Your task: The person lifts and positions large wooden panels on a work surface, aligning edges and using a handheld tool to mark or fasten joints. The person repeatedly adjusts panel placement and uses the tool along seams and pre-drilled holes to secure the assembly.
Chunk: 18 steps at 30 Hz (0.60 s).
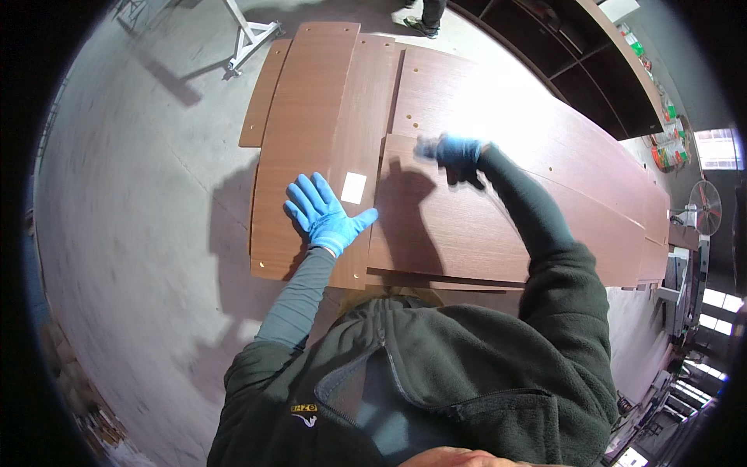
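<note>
My left hand (320,214), in a blue glove, lies flat with fingers spread on a long reddish-brown wood-grain panel (310,117). Just beside its fingers, a small white rectangular label (354,187) sits on the panel surface. Over a wider brown panel (498,226) to the right, my right hand (461,152) is raised and smeared by motion. Its gloved fingers look closed around something with a greyish end and a dark lower part, too blurred to name. A shadow of that arm falls on the panel below.
Several brown panels with small round holes overlap in a wide stack. A dark compartmented cabinet (580,66) stands at the far right, with cans (669,148) and a fan (705,208) beyond. A white metal stand (247,37) and another person's shoe (421,28) are at the far side.
</note>
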Each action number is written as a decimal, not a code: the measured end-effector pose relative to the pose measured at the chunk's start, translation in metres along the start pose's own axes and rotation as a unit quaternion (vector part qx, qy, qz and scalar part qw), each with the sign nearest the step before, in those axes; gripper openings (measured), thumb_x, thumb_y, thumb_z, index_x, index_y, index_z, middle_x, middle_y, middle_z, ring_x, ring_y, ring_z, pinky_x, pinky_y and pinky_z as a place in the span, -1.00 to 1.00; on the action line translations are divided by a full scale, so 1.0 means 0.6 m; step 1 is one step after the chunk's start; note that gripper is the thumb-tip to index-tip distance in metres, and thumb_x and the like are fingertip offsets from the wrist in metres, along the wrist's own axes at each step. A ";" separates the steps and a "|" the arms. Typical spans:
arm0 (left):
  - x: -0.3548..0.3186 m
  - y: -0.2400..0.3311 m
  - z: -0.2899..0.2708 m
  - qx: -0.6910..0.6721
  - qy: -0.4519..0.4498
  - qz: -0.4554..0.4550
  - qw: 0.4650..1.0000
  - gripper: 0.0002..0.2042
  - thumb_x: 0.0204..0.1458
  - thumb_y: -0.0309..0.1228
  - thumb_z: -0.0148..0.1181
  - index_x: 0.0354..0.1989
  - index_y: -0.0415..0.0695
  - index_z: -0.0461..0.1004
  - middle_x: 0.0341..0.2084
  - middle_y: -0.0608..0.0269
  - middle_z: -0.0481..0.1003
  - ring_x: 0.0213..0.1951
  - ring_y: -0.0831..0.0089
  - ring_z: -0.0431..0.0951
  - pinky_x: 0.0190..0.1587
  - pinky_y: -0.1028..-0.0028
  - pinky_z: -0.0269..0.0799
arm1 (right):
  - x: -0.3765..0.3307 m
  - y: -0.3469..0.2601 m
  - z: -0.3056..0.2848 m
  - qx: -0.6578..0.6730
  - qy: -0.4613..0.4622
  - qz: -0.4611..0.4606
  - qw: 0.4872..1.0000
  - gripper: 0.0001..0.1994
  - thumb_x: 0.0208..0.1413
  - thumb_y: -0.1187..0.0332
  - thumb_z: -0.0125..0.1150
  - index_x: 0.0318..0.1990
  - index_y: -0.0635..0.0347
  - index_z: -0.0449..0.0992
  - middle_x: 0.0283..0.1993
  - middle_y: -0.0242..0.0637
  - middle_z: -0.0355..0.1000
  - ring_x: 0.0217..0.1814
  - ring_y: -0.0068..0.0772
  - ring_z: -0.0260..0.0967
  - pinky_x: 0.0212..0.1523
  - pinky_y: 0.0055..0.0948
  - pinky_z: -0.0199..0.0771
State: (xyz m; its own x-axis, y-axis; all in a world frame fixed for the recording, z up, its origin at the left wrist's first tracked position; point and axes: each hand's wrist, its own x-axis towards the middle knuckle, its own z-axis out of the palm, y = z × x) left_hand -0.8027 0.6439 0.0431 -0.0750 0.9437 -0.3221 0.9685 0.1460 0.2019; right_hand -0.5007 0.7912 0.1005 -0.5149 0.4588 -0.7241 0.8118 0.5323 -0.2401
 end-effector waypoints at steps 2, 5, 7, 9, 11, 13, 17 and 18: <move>0.001 0.000 -0.002 0.006 0.009 0.003 1.000 0.54 -0.20 0.63 0.28 0.65 -0.35 -0.36 0.63 -0.46 -0.36 0.63 -0.39 -0.54 0.55 -0.33 -0.65 | 0.031 0.064 -0.080 0.031 0.118 0.104 0.987 0.13 -0.09 0.35 0.72 0.63 0.12 0.08 0.59 0.10 0.20 0.34 -0.09 0.53 0.30 -0.19 0.58; 0.000 0.001 -0.002 0.020 0.014 0.004 1.000 0.55 -0.21 0.63 0.29 0.65 -0.36 -0.34 0.62 -0.47 -0.33 0.63 -0.41 -0.47 0.56 -0.32 -0.56 | 0.059 0.068 -0.125 0.180 0.175 0.159 0.955 0.10 -0.10 0.43 0.71 0.61 0.08 0.14 0.48 0.06 0.37 0.32 -0.06 0.56 0.17 -0.12 0.67; 0.001 -0.001 0.001 0.022 0.012 0.003 1.000 0.56 -0.23 0.64 0.29 0.65 -0.38 -0.33 0.61 -0.49 -0.32 0.62 -0.42 -0.44 0.55 -0.33 -0.52 | 0.078 0.011 -0.100 -0.022 0.110 0.057 0.992 0.02 -0.04 0.46 0.67 0.60 -0.05 0.21 0.45 -0.11 0.43 0.29 -0.06 0.58 0.14 -0.12 0.72; 0.002 -0.005 0.009 0.021 0.038 0.004 0.999 0.55 -0.24 0.65 0.29 0.64 -0.37 -0.29 0.61 -0.47 -0.29 0.62 -0.42 -0.42 0.54 -0.35 -0.49 | 0.091 -0.063 -0.037 -0.120 0.068 -0.113 0.984 -0.05 0.04 0.49 0.59 0.60 -0.22 0.24 0.54 -0.30 0.35 0.24 -0.14 0.60 0.12 -0.14 0.76; 0.008 -0.007 0.018 0.055 0.057 0.017 0.997 0.55 -0.26 0.67 0.28 0.64 -0.35 -0.24 0.62 -0.43 -0.29 0.62 -0.41 -0.43 0.53 -0.36 -0.49 | 0.080 -0.118 0.034 0.105 -0.012 -0.115 0.988 -0.20 0.28 0.19 0.40 0.63 -0.14 0.17 0.54 -0.20 0.35 -0.02 -0.15 0.68 0.09 -0.16 0.75; 0.009 -0.011 0.026 0.046 0.035 -0.006 0.998 0.53 -0.24 0.66 0.28 0.66 -0.32 -0.27 0.64 -0.39 -0.33 0.63 -0.38 -0.46 0.53 -0.36 -0.53 | 0.033 -0.134 0.099 0.248 0.063 -0.098 0.962 -0.23 0.41 -0.05 0.18 0.66 -0.05 0.09 0.28 -0.04 0.56 -0.22 -0.15 0.70 0.01 -0.19 0.75; 0.009 -0.013 0.022 0.026 0.025 -0.005 0.999 0.46 -0.16 0.53 0.36 0.67 -0.27 -0.27 0.65 -0.34 -0.32 0.65 -0.33 -0.46 0.57 -0.30 -0.54 | -0.131 -0.106 0.217 0.434 0.137 0.190 0.870 -0.33 0.38 -0.24 0.08 0.18 0.26 0.61 -0.13 -0.01 0.70 -0.29 -0.16 0.69 -0.07 -0.15 0.69; 0.009 -0.008 0.019 0.021 0.008 -0.013 1.000 0.44 -0.15 0.47 0.41 0.67 -0.27 -0.26 0.65 -0.34 -0.31 0.65 -0.31 -0.46 0.59 -0.27 -0.53 | -0.169 -0.098 0.244 0.386 0.201 0.217 0.874 -0.33 0.36 -0.25 0.11 0.05 0.30 0.67 -0.14 -0.02 0.70 -0.26 -0.14 0.68 -0.05 -0.14 0.68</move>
State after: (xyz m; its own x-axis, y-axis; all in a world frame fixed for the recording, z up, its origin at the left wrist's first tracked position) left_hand -0.8048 0.6453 0.0301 -0.1044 0.9445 -0.3114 0.9753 0.1585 0.1539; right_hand -0.4558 0.6096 0.0933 -0.0425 0.7935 -0.6070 0.8184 -0.3208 -0.4767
